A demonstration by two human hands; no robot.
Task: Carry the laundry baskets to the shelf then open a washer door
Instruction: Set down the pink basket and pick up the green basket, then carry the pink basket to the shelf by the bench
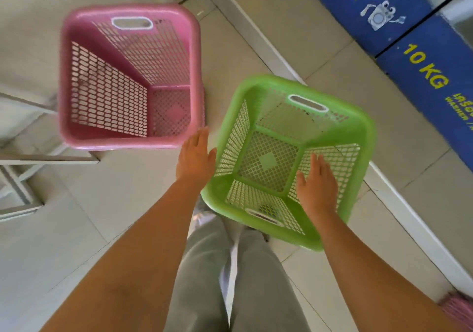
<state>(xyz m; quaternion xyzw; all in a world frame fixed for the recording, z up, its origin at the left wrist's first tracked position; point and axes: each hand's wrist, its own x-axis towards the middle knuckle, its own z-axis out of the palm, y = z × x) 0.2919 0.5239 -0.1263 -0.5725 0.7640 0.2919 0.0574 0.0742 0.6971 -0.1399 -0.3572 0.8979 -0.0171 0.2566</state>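
Two empty plastic laundry baskets stand on the tiled floor below me. The pink basket (128, 75) is at the upper left, the green basket (286, 157) at the centre right, just in front of my legs. My left hand (195, 157) hovers flat with fingers apart in the gap between the two baskets, close to the green basket's left rim. My right hand (317, 185) is spread over the green basket's right inner wall, holding nothing. Blue washer fronts (432, 57), one marked "10 KG", line the upper right.
A white raised kerb (268, 50) runs diagonally between the baskets and the washers. White metal frame legs (30, 162) stand at the left edge. Something pink and fuzzy (458, 306) pokes in at the lower right corner. My grey trousers fill the bottom centre.
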